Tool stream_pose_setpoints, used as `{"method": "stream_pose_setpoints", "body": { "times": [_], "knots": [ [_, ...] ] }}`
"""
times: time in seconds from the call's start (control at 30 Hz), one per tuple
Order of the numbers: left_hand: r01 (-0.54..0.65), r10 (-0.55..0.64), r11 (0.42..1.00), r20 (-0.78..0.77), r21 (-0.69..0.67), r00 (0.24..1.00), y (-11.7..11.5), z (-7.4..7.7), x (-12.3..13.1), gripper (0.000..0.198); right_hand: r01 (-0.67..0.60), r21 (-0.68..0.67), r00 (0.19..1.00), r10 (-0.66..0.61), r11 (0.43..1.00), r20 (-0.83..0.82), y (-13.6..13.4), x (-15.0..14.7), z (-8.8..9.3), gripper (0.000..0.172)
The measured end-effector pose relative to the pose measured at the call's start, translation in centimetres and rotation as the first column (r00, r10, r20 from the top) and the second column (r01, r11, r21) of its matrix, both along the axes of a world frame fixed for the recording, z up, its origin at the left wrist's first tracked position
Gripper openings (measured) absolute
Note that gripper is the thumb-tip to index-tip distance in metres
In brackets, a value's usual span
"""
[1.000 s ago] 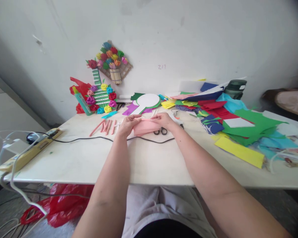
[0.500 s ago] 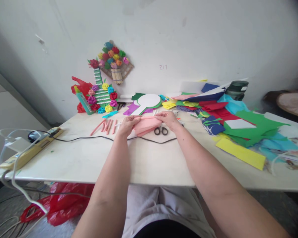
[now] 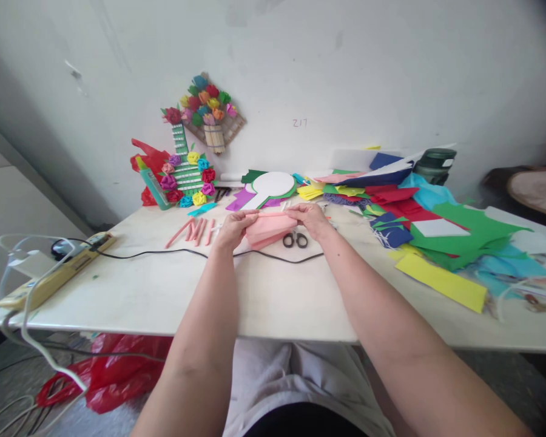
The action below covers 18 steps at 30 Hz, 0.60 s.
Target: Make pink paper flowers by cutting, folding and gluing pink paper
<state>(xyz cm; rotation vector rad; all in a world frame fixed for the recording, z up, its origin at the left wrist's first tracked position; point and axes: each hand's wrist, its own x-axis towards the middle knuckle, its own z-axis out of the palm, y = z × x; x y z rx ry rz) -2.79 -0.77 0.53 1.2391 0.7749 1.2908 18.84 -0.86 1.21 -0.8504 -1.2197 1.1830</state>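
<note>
Both hands, left hand (image 3: 233, 229) and right hand (image 3: 310, 219), pinch the ends of a folded pink paper (image 3: 268, 229) at frame centre; keeping its edges aligned looks wise. Behind: scissors (image 3: 295, 240), pink rolls (image 3: 195, 232).

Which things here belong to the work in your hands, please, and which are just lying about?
In hand: left hand, right hand, pink paper.
Lying about: scissors, black cable, yellow sheet, paper-flower craft.
</note>
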Motion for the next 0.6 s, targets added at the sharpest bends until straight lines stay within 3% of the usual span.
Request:
{"method": "stream_pose_setpoints", "body": {
  "times": [0.6],
  "knots": [
    [-0.039, 0.044, 0.997, -0.084, 0.071, 0.996, -0.15, 0.10, -0.09, 0.032, -0.020, -0.005, 1.000, 0.020, 1.000, 0.012, 0.64, 0.42, -0.70, 0.026]
  ]
}}
